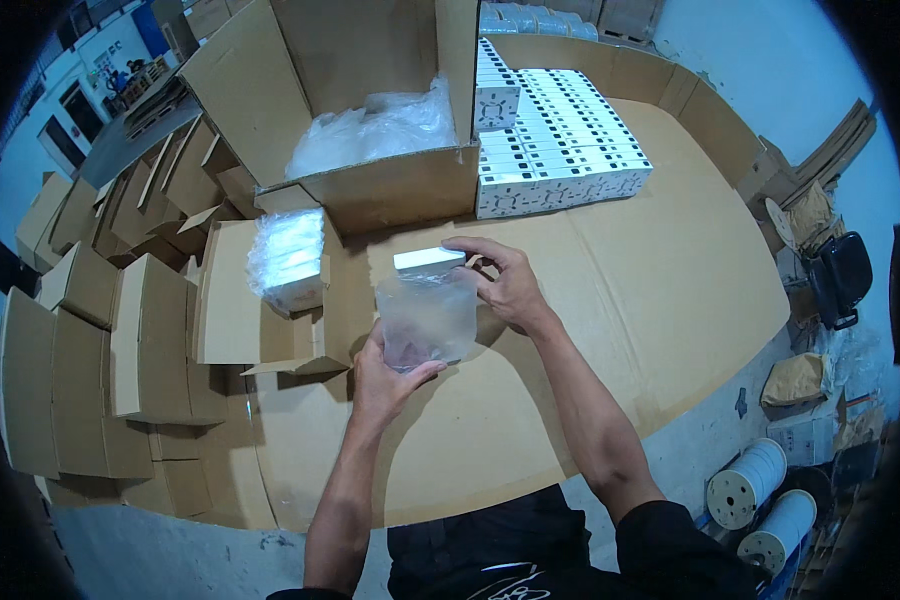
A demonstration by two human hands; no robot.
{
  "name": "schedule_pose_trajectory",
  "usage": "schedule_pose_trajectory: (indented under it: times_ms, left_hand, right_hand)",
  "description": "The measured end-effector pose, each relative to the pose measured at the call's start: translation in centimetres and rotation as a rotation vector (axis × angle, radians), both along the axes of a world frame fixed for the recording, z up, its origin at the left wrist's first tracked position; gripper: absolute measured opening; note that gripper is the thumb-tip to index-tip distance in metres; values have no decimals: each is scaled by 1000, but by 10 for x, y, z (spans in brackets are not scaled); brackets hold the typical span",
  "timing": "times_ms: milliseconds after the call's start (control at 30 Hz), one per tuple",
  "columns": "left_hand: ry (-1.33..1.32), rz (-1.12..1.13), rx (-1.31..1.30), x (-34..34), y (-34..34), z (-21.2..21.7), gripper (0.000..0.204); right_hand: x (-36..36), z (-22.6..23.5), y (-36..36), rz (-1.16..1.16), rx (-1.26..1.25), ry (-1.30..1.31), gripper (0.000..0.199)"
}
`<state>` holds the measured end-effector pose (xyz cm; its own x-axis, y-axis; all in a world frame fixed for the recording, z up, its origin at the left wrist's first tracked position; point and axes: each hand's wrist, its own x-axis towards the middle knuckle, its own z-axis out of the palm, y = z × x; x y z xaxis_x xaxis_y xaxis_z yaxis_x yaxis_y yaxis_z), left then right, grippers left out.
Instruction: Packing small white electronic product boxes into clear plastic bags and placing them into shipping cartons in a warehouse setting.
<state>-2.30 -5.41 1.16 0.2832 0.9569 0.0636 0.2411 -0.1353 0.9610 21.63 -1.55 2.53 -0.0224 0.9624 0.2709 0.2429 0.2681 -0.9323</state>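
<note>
A frosted, see-through plastic pouch (427, 322) is held above the cardboard-covered table. My left hand (385, 378) grips its lower left part, thumb across the bottom. At the pouch's upper edge a small white box (429, 260) sticks out, its lower part hidden behind or inside the pouch; I cannot tell which. The fingers of my right hand (510, 285) are closed on the right end of this box. Just left of my hands, an open carton (232, 300) contains several white boxes in bubble wrap (292, 260).
Behind stands a big open carton (395, 190) filled with clear plastic pouches (380, 125). Rows of white boxes (565, 140) are stacked to its right. Several open brown cartons (150, 340) crowd the left side. Spools (745, 483) and a dark chair (838, 275) stand beyond the right edge.
</note>
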Motion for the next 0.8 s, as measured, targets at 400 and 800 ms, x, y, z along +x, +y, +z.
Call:
schedule_pose_trajectory:
  times_ms: [400, 800]
  left_hand:
    - [24, -69, -49, -6, 0, 1, 75]
    - [22, -40, -24, -5, 0, 7, 73]
  right_hand:
    - [0, 16, -14, -121, 162, 789, 25]
    - [-2, 18, -21, 11, -9, 726, 27]
